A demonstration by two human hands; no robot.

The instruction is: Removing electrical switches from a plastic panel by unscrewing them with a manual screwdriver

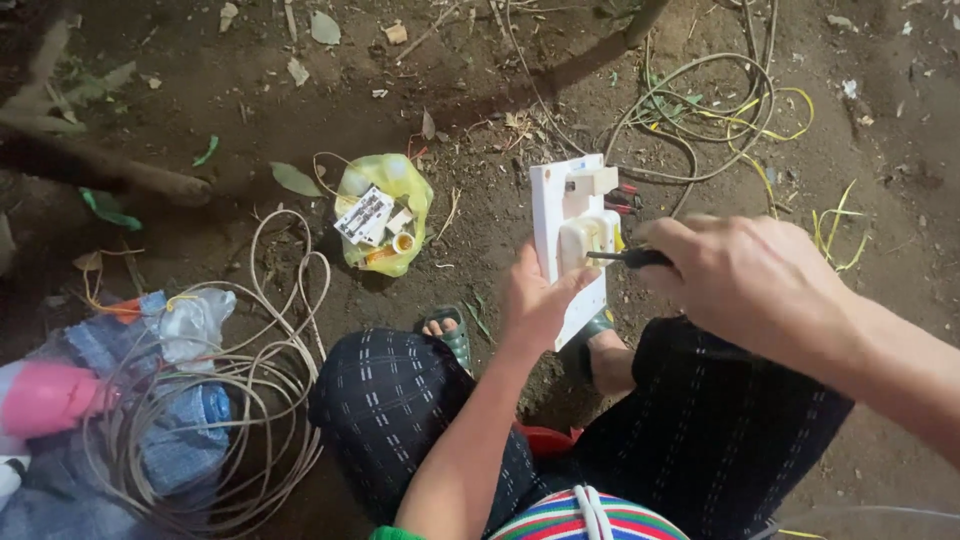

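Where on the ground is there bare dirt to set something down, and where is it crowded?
Bare dirt lies between the yellow bag and the white board, and along the right edge beyond the right hand. Crowded: the cable coil at left, the tangled wires above the board.

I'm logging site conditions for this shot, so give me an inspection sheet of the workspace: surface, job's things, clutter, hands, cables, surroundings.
Surface: bare dirt ground with dry leaves.
Job's things: white switch board, held upright; screwdriver tip against a white fitting on it.
Clutter: yellow plastic bag of small parts; blue cloth; pink object.
Hands: left hand grips the board's lower edge; right hand holds the screwdriver.
Cables: white coil on the left; yellow and grey wires behind the board.
Surroundings: branch on the ground, dim light.
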